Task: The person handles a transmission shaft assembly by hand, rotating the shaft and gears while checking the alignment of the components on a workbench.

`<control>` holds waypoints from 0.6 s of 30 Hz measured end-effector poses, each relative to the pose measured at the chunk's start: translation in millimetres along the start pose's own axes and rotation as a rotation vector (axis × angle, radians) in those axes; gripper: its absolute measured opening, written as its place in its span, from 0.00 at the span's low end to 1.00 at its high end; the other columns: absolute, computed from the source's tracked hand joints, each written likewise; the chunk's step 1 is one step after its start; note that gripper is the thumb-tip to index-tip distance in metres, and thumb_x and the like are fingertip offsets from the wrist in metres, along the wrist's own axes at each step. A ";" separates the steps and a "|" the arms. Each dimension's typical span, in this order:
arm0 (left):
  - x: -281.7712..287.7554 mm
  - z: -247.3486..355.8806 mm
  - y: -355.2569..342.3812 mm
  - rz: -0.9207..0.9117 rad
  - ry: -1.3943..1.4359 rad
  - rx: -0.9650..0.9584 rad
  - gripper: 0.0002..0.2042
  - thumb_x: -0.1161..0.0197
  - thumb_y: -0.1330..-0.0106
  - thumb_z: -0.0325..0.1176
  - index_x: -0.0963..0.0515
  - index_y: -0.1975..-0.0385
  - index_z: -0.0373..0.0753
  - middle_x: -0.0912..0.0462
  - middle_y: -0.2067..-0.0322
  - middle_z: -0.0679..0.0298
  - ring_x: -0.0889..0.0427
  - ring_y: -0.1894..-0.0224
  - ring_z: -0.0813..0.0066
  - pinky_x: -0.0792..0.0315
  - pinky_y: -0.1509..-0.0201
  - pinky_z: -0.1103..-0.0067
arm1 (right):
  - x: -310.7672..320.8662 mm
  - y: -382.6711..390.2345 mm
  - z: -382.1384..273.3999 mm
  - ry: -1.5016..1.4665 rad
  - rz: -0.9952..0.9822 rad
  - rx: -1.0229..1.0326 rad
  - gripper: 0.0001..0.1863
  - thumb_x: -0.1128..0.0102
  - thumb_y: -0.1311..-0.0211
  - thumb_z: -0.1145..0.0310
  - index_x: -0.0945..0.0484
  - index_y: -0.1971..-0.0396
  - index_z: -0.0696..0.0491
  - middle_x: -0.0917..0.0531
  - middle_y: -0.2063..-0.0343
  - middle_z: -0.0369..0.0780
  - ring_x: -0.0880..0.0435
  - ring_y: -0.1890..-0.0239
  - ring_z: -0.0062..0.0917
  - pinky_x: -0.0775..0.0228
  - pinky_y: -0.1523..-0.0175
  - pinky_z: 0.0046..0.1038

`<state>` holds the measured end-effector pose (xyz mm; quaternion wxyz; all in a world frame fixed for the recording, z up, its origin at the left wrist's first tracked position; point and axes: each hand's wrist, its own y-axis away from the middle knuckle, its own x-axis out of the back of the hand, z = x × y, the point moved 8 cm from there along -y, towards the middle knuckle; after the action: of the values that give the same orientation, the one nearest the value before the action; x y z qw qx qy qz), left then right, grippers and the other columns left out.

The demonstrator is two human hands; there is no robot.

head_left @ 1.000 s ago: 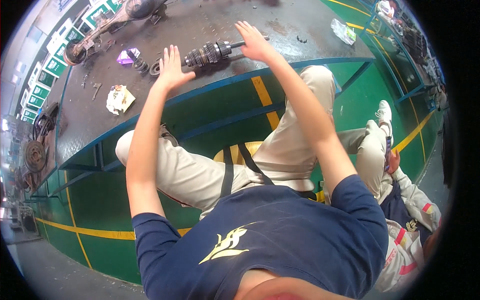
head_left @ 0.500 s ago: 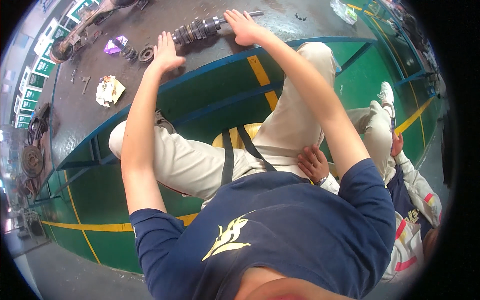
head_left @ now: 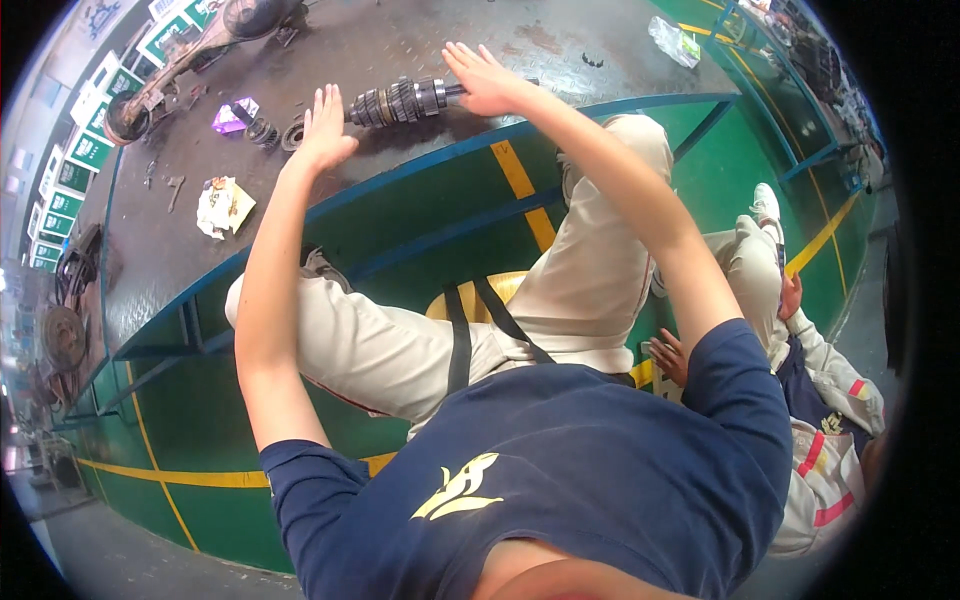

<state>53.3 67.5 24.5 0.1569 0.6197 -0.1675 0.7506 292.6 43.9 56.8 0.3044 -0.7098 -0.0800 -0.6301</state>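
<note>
A dark steel gear shaft (head_left: pixel 400 102) with several toothed gears lies along the near part of the metal table. My left hand (head_left: pixel 325 135) is at its left end, fingers stretched out and pointing away from me. Close to the shaft's right end my right hand (head_left: pixel 485 82) is spread flat, thumb apart, hiding part of the thin shaft end. Neither hand grips anything; whether the palms touch the shaft or the table I cannot tell. Just left of my left hand is a ring-shaped part (head_left: pixel 293 136), partly covered, and beside it a small gear piece (head_left: pixel 262 133).
A purple box (head_left: pixel 233 117), a crumpled cream wrapper (head_left: pixel 224 208) and a long axle assembly (head_left: pixel 190 62) lie leftward on the table (head_left: pixel 570 45). A clear plastic bag (head_left: pixel 674 42) is at the far right. Beside me on the right sits another person, a hand (head_left: pixel 669 356) near my leg.
The view has shifted slightly, so the table things appear lower. My hands stay spread at the shaft's ends. The other person's hand has drawn back from my thigh toward the right.
</note>
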 end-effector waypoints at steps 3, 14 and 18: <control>-4.3 -10.3 -24.1 0.024 0.027 0.001 0.48 0.45 0.53 0.30 0.62 0.29 0.31 0.62 0.27 0.49 0.69 0.24 0.57 0.68 0.24 0.64 | -29.7 -4.8 -9.8 0.203 -0.144 -0.058 0.47 0.46 0.55 0.73 0.52 0.31 0.63 0.48 0.30 0.52 0.55 0.25 0.38 0.68 0.25 0.49; -11.0 13.6 3.8 0.084 0.053 -0.007 0.51 0.43 0.55 0.28 0.66 0.30 0.28 0.58 0.28 0.44 0.61 0.25 0.58 0.65 0.24 0.61 | -28.8 -1.7 -9.3 0.217 -0.027 -0.104 0.47 0.46 0.54 0.69 0.53 0.32 0.66 0.50 0.30 0.55 0.58 0.26 0.46 0.68 0.26 0.51; -4.2 34.4 47.4 0.061 0.070 -0.112 0.53 0.43 0.58 0.27 0.69 0.30 0.29 0.60 0.28 0.45 0.63 0.24 0.58 0.67 0.24 0.61 | -25.1 34.8 -21.5 0.177 -0.326 -0.030 0.48 0.46 0.55 0.72 0.56 0.31 0.67 0.55 0.29 0.56 0.61 0.25 0.46 0.67 0.26 0.49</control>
<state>63.3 9.6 23.7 0.1741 0.5778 -0.2225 0.7658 286.8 11.3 22.0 0.1937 -0.6337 -0.1574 -0.7322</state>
